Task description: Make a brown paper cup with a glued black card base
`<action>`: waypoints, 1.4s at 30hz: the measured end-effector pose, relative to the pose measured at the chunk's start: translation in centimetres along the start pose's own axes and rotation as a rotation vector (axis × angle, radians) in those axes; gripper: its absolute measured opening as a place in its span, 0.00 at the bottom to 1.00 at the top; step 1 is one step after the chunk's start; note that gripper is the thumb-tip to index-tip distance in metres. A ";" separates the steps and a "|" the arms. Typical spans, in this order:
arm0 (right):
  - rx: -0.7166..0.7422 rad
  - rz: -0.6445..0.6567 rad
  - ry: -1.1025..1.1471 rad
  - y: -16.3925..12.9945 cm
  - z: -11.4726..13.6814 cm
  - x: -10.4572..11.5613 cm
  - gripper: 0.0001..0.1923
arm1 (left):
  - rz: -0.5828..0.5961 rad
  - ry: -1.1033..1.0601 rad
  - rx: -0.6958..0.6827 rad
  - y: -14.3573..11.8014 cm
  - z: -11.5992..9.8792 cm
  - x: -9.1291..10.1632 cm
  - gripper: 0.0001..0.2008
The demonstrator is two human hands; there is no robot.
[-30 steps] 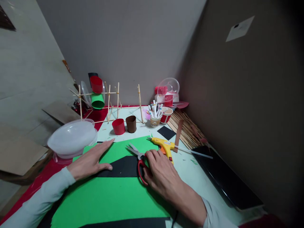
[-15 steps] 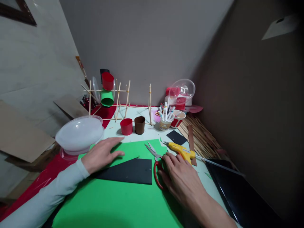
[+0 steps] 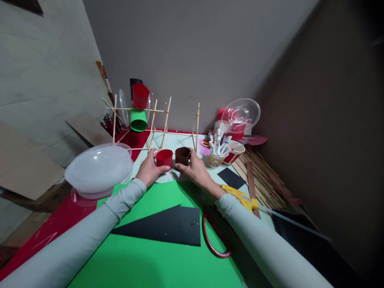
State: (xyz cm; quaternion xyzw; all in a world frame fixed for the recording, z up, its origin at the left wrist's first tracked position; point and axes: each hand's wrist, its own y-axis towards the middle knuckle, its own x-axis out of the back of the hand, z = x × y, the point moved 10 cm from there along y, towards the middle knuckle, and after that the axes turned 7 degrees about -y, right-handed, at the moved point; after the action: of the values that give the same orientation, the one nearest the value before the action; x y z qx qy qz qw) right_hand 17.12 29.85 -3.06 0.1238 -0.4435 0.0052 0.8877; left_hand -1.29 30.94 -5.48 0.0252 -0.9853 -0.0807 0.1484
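Paper, rolled into short open rings, is what both hands meet: the left hand (image 3: 149, 171) curls its fingers around the red ring (image 3: 165, 158), thumb at the near side, and the right hand (image 3: 195, 171) cups the brown ring (image 3: 182, 155) with fingers loosely bent against its right wall. Neither grasp looks fully closed; the fingers touch and partly wrap the rings. Both rings stand upright, just beside each other, right in front of the stick frame (image 3: 156, 120), which carries a green ring (image 3: 138, 119) and another red ring (image 3: 141, 96) higher up at its left end.

These rings are probably very light and soft-walled, so a squeeze would likely dent them; a gentle hold across the outer wall, thumb opposite fingers, should suit best. They may slide easily on the smooth table.

Half a second ago the left hand lay flat on the green sheet (image 3: 156, 260) and the right hand rested by the red-handled scissors (image 3: 214, 238); both have since reached forward to the frame. The scissors now lie free nearer the person than the frame, beside the black paper piece (image 3: 168, 226), with the yellow glue gun (image 3: 241, 197) to the frame's right and nearer.
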 end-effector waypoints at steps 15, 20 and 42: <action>0.052 -0.033 0.261 -1.6 0.7 0.6 0.36 | 0.074 -0.013 -0.025 -0.9 -2.0 -1.3 0.45; 0.075 -0.057 0.309 -3.2 1.2 3.0 0.35 | 0.113 -0.093 -0.029 -2.5 -5.2 -1.7 0.48; 0.031 -0.079 0.434 -11.8 2.2 10.3 0.34 | 0.425 -0.254 0.056 -8.5 -11.7 -3.9 0.27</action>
State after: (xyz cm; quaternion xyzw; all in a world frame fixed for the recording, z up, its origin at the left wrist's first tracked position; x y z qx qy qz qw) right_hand 23.02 16.87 3.75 0.1507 -0.2369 0.0035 0.9598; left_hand 6.11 21.07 2.97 -0.1887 -0.9811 -0.0229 0.0361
